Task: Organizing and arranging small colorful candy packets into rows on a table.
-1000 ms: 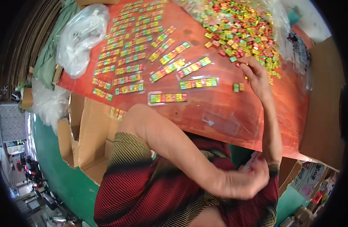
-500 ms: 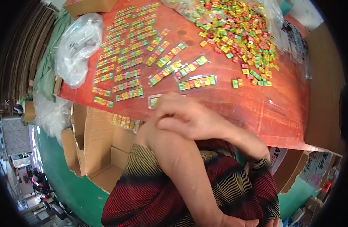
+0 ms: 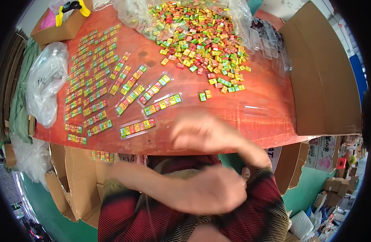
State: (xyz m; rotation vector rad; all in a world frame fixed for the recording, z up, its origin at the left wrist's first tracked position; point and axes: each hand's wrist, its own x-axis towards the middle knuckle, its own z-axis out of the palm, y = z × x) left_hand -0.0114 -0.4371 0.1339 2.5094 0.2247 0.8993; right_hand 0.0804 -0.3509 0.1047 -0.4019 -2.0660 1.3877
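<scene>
Over the table's near edge hovers my right hand [image 3: 199, 132], its fingers loosely bent and apart, blurred, with nothing seen in them. Below it my left hand [image 3: 221, 189] is over my lap, the forearm lying across from the left; motion smears its fingers. Nearest to the right hand, on its left, lies a clear plastic strip tray [image 3: 137, 128] filled with a row of small red, yellow and green wrapped blocks. Just beyond it rests another filled tray [image 3: 163, 104]. Several more trays fan out and form columns at left. A big heap of loose blocks [image 3: 205, 40] covers the far middle.
A cardboard box [image 3: 58, 34] and a clear plastic bag [image 3: 48, 82] sit at the table's left. A tall cardboard panel [image 3: 320, 72] stands at right, beside a pile of clear empty trays [image 3: 270, 46]. Below the left edge is an open carton [image 3: 82, 183].
My right hand has come off my left arm near the elbow. The left forearm has swung to lie across my lap. The view has shifted, showing the near filled tray uncovered.
</scene>
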